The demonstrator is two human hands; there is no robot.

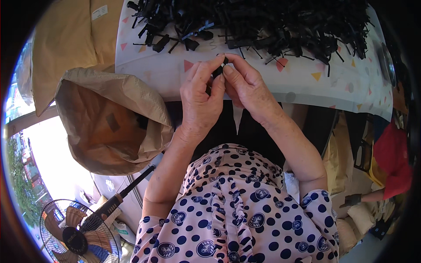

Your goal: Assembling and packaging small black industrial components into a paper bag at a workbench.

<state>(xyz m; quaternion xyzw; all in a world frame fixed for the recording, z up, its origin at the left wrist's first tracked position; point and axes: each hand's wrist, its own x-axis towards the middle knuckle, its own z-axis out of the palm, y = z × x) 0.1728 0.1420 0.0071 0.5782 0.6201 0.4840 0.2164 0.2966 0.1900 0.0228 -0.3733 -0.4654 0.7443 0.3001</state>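
Near the front edge of the table, my left hand [201, 98] and my right hand [256, 92] meet at the fingertips. Between them they pinch a small black plastic-looking piece [218, 71]. Fingers cover most of it, so its exact kind does not show. Just beyond my hands spreads a large heap of black parts [263, 28], many with thin stems sticking out. A few light blue bits [205, 26] lie among them at the left.
A pale cloth with coloured triangles [315, 94] covers the table. To the left gapes a brown paper sack [149, 94], with brown packaging [66, 48] behind it. A fan [75, 240] stands at lower left. Another person's red sleeve [391, 151] and gloved hand [351, 200] show at right.
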